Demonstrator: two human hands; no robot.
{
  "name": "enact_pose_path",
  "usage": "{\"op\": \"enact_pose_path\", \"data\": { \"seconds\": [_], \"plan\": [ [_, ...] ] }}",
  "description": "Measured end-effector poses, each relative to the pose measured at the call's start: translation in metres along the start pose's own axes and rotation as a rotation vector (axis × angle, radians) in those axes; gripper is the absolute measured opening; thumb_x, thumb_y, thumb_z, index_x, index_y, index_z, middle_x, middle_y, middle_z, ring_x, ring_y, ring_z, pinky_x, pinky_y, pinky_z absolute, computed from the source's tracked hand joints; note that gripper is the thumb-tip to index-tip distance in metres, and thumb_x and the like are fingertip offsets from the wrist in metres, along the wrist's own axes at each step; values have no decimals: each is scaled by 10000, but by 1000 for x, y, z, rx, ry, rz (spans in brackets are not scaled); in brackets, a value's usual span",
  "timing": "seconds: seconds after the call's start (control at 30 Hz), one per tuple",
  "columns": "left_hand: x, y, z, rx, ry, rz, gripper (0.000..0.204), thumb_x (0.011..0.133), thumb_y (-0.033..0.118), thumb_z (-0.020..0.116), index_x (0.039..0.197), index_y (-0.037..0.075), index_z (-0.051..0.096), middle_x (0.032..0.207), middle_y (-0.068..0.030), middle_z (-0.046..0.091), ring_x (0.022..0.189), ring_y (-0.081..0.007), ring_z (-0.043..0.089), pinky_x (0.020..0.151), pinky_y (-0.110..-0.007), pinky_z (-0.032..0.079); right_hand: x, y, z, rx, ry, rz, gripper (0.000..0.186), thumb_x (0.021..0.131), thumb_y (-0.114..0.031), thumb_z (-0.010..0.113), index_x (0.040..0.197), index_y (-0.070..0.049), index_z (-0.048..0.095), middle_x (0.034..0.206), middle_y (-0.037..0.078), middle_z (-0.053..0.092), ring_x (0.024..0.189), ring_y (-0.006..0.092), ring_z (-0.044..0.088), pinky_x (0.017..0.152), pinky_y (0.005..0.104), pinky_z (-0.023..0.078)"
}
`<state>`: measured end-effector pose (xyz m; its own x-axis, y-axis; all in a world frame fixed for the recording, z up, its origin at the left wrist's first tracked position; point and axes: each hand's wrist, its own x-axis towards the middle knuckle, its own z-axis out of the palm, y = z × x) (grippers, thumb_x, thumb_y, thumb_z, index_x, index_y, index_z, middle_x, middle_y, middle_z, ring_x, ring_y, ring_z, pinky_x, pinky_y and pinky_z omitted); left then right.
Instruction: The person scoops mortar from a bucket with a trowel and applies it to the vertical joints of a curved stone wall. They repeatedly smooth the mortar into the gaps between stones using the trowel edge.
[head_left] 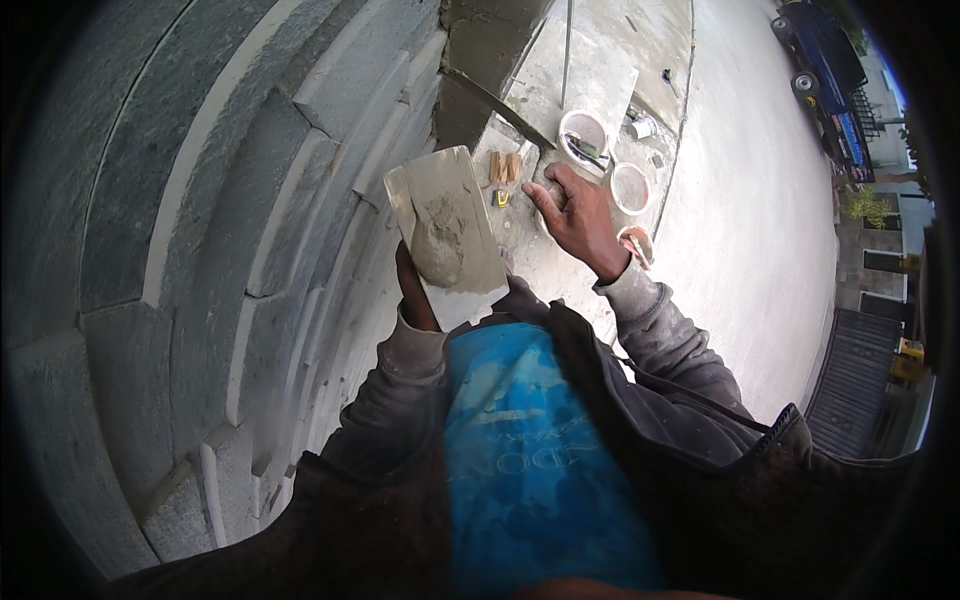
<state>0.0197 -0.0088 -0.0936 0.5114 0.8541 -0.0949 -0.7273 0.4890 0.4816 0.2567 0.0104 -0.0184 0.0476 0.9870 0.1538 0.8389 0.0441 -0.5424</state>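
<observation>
So the wall [230,200] was on the slab's left, and from this angle I couldn't tell how much room there was between the two; if that gap was tight, one careless swing could've chipped a corner on the stone. The left hand [416,292] gripped the slab [450,180] by its lower left edge, most of the fingers hidden behind it, so the far end looked poorly supported to me. There was a wet-looking lump of mortar [436,245] on the slab's face, and too much tilt could've sent it sliding off, especially if that one-handed hold slipped. Just right of the slab sat two wood blocks [505,167] and a tape measure [502,198], pretty much where I'd expect drips to land. Further right of the slab was the right hand [582,225], thumb spread wide from the forefinger; can't tell if it held anything. Past that, well off from the slab, the tool bucket [583,122] and a second bucket [630,187] were close enough for a stray elbow or knuckle to tip one.
</observation>
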Motion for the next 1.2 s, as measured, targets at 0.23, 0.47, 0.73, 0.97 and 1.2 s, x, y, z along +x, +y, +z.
{"op": "enact_pose_path", "data": {
  "seconds": [0.23,0.47,0.73,0.97,1.2],
  "plan": [
    [2,2,8,-774,-87,-150,849,975,678,361,1568,70,343,1446,-252,506,1268,-416,576,1056,-577,491,15,25,35,24,66,-50,334,908,-342,753,1029,-37,694,939,168,714,836,410,694,710,471,544],
    [9,1,12,-841,-112,-167,899,950,731,317,1565,76,355,1444,-258,510,1273,-439,566,1062,-587,477,23,34,45,85,71,-52,327,908,-311,756,1025,-11,698,935,196,711,843,420,690,723,464,541],
    [17,-3,14,-768,-167,-146,864,971,711,300,1566,88,356,1468,-224,505,1293,-390,566,1076,-550,479,27,40,54,150,72,-87,329,906,-313,764,1002,-5,698,905,204,711,812,428,687,703,465,542],
    [8,-13,-38,-521,52,-36,764,987,644,462,1555,137,396,1487,-157,520,1309,-373,564,1068,-579,483,30,43,82,185,211,-120,312,897,-305,780,1008,-27,693,907,181,712,801,403,694,685,450,544],
    [11,-7,-30,-624,64,-53,767,982,656,462,1546,139,412,1480,-153,528,1305,-383,563,1066,-584,481,28,35,74,223,303,-130,289,894,-275,794,964,-22,674,814,172,653,685,369,638,611,416,502]
  ]
}}
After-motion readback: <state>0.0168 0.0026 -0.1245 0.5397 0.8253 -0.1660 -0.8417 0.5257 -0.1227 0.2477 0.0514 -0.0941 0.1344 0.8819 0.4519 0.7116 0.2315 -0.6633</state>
